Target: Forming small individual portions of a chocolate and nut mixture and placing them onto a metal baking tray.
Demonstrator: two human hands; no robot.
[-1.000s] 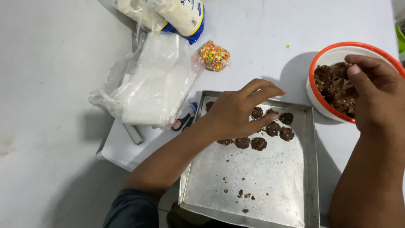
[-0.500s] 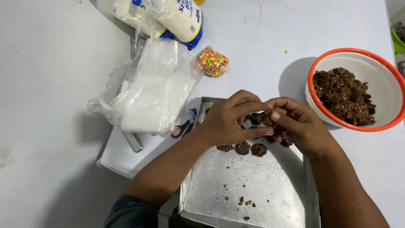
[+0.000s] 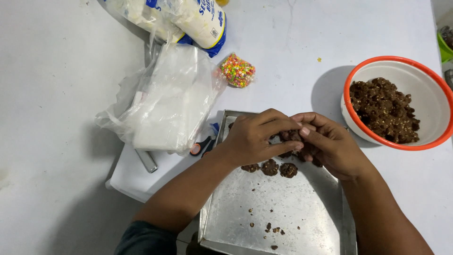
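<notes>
- Chocolate lump sits pinched between both my hands, over the far end of the metal tray, so it lies right at my fingertips with no reach needed.
- Left hand curls over it from the left, fingers closed down on its top; right hand meets it from the right, fingers pressed against the same lump. Both are equally near.
- Just below my hands, toward me, three finished clusters lie in a short row on the tray, running left to right; crumbs are scattered nearer me.
- Off to the right on the desk, well apart from the tray's row, stands the orange-rimmed bowl of chocolate mix.
- Left of the tray: scissors, a clear plastic bag, and a small bag of coloured sprinkles beyond.
</notes>
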